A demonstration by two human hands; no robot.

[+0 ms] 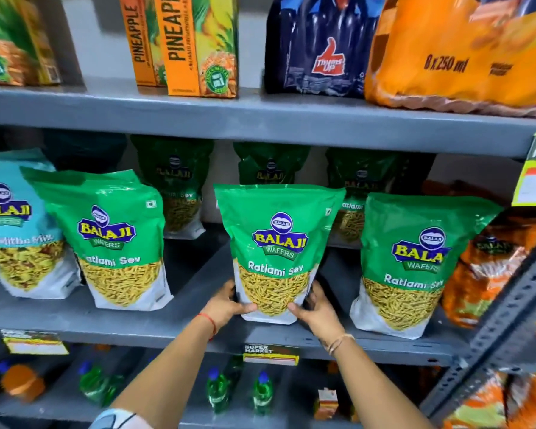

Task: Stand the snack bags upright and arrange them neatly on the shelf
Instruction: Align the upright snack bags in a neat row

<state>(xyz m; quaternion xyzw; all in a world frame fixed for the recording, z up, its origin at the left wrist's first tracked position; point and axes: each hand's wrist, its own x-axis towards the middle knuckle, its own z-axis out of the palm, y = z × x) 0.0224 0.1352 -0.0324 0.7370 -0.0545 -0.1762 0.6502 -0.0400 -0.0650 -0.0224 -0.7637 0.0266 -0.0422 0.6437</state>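
A green Ratlami Sev bag [276, 236] stands upright at the front middle of the grey middle shelf [183, 320]. My left hand [226, 303] grips its lower left corner and my right hand [314, 308] grips its lower right corner. A second green Ratlami Sev bag [112, 233] stands to the left, leaning slightly. A third [415, 274] stands to the right, tilted a little. Three more green bags [175, 184] stand in the shadow at the back. A light blue Mitha Mix bag [16, 227] stands at the far left.
Orange snack bags [483, 267] lean at the right end by the perforated upright [514, 298]. Pineapple juice cartons [198, 44] and drink multipacks [316, 48] fill the shelf above. Green bottles [217, 391] stand on the shelf below. Price tags [271, 354] hang on the shelf edges.
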